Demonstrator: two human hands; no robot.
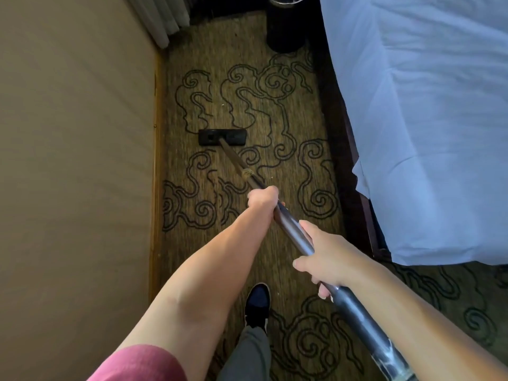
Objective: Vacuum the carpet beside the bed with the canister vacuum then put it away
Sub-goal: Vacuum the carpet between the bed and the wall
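A long metal vacuum wand (292, 229) slants from the lower right up to a flat black floor nozzle (222, 137) resting on the patterned carpet (275, 119). My left hand (262, 200) grips the wand further down its length, towards the nozzle. My right hand (323, 261) is wrapped around the wand nearer to me. The bed (426, 133), covered with a white sheet, fills the right side. The canister itself is out of view.
A beige wall (74, 160) with a wooden skirting closes the left side. A dark cylindrical bin (286, 23) stands on the carpet at the far end beside the bed. Curtain folds (162, 17) hang at the top left. My shoe (257, 303) is on the carpet below the hands.
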